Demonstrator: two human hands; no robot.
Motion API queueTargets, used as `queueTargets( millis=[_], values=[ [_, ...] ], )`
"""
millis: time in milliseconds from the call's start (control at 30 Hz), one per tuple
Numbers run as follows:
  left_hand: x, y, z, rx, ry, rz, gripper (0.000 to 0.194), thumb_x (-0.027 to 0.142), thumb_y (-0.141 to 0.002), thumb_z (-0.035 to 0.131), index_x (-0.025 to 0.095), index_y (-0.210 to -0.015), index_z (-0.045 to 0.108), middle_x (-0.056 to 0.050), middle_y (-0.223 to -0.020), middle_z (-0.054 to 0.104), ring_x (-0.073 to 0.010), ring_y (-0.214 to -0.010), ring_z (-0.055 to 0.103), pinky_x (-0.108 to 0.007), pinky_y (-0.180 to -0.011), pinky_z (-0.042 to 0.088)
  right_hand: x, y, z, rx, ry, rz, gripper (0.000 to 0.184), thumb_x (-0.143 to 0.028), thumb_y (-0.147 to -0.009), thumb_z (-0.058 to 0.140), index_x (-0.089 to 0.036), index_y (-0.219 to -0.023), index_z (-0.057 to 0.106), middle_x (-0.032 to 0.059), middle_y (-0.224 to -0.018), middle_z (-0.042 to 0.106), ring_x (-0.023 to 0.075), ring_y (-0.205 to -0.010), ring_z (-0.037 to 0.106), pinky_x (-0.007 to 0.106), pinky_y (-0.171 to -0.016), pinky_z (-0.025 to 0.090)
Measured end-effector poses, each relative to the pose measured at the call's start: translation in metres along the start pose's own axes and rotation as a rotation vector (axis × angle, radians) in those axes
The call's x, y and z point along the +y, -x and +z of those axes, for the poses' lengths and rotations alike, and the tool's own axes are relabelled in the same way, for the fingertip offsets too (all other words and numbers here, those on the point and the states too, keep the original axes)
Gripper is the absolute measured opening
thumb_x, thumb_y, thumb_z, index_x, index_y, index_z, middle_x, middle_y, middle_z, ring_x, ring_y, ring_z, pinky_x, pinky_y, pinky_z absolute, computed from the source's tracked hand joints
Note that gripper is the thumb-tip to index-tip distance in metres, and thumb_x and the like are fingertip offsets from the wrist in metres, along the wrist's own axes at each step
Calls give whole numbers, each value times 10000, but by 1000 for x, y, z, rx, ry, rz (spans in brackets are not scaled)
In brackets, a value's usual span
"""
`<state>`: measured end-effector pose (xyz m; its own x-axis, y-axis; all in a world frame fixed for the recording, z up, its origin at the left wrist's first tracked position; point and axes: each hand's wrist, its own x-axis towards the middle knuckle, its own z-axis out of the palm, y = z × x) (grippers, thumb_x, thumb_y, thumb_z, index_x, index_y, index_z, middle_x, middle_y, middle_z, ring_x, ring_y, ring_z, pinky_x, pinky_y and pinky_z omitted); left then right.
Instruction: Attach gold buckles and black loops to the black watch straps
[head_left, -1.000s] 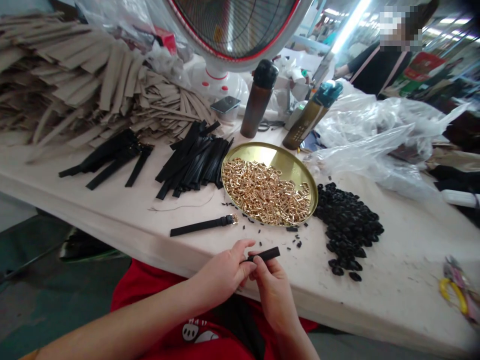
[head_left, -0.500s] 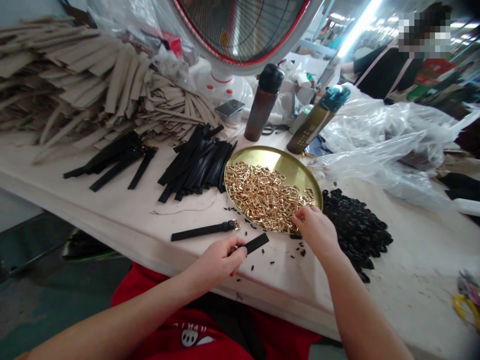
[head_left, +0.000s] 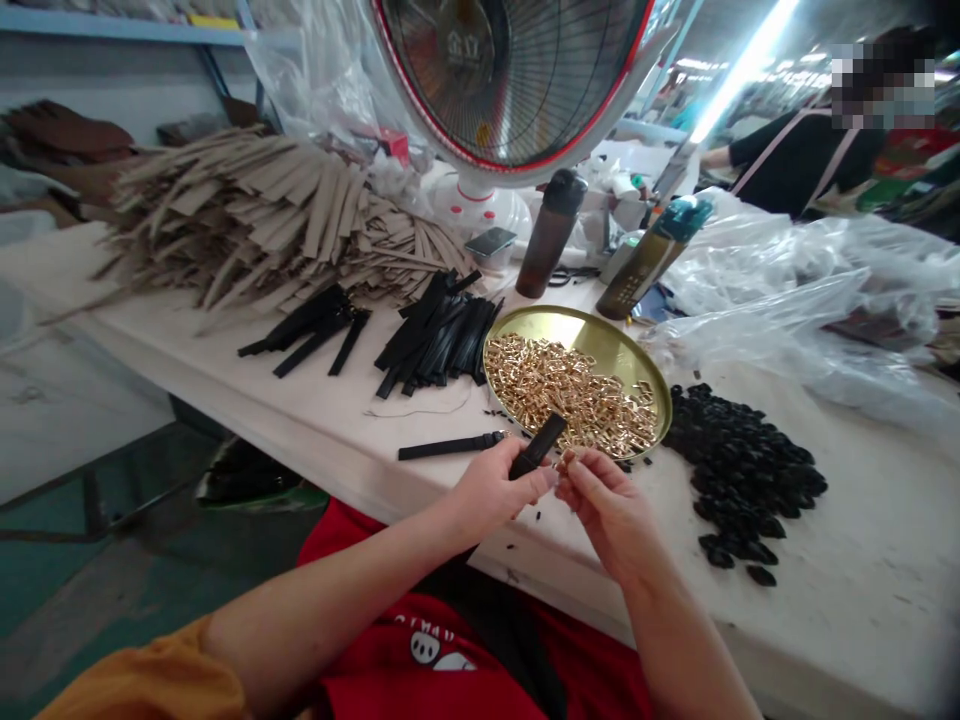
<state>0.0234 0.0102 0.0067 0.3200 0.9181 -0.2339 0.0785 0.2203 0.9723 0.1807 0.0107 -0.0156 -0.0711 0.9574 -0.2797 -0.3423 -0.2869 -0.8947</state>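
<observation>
My left hand (head_left: 501, 490) is closed round a black strap (head_left: 541, 442), whose flat end sticks up past the fingers. Close beside it, my right hand (head_left: 604, 500) pinches a small gold buckle (head_left: 568, 458), largely covered by the fingertips. Both hands are just in front of a round gold tray (head_left: 651, 362) heaped with gold buckles (head_left: 570, 390). Another black strap (head_left: 446, 448) lies on the table left of my hands, its buckle end partly hidden by my left hand. To the right of the tray is a pile of small black loops (head_left: 750, 465).
Black straps lie in a bundle (head_left: 442, 335) and a smaller bunch (head_left: 315, 325) behind left. Beyond are a heap of beige strips (head_left: 277, 215), a fan (head_left: 517, 80), two bottles (head_left: 551, 235) and plastic sheeting (head_left: 810, 280). A person (head_left: 802, 150) is at the back right.
My right hand left the strap, reached into the tray, and came back with a gold buckle to the left hand. The strap in my left hand now points more upward. The view has swung left.
</observation>
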Motion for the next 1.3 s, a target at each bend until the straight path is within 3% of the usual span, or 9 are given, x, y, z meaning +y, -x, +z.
queueTargets(
  millis=[200,300,500,633,867,1133,1300],
  values=[
    [-8,6,-2,9,-122,73,144,265,-737,498,130,-781,523,26,-639,509,-78,-567,432,-184,-532,340,20,22,10,-49,28,10,215,-294,-705,663,-224,-905,625,-7,-836,617,101,-679,532,251,-695,446],
    [-5,7,-3,-32,-147,20,117,240,-725,476,133,-746,520,49,-567,452,-66,-509,392,-175,-486,312,19,26,7,-61,27,8,281,-287,-696,665,-233,-966,607,-1,-832,617,107,-656,522,261,-668,444],
    [-5,5,-2,-109,-117,-92,124,224,-726,446,142,-781,521,81,-485,405,-41,-404,337,-163,-419,267,19,27,4,-98,59,15,353,-236,-680,668,-243,-1022,578,-12,-805,596,98,-638,511,248,-640,436],
    [-11,1,-2,-115,-64,-165,119,245,-718,462,145,-776,491,84,-474,399,-46,-384,332,-164,-382,254,20,23,5,-64,80,28,297,-275,-702,654,-231,-988,587,-12,-788,590,96,-617,497,242,-610,429],
    [-13,-3,-1,-189,112,-141,121,255,-733,473,139,-768,469,48,-556,480,-38,-406,348,-166,-400,274,30,15,0,-66,79,29,268,-312,-725,642,-218,-967,576,-23,-708,591,102,-601,522,254,-614,443],
    [-19,-3,3,-27,-225,-41,140,247,-759,459,135,-806,531,5,-667,553,-109,-604,493,-208,-550,379,32,15,0,30,160,-11,221,-322,-658,694,-207,-825,605,-26,-660,618,106,-558,562,262,-573,481],
    [-16,4,4,-121,-331,67,221,311,-815,416,149,-821,567,-21,-784,612,-153,-744,546,-242,-672,405,33,18,2,112,142,-26,205,-332,-622,717,-197,-742,620,-41,-598,604,87,-515,547,230,-528,485]
  ],
)
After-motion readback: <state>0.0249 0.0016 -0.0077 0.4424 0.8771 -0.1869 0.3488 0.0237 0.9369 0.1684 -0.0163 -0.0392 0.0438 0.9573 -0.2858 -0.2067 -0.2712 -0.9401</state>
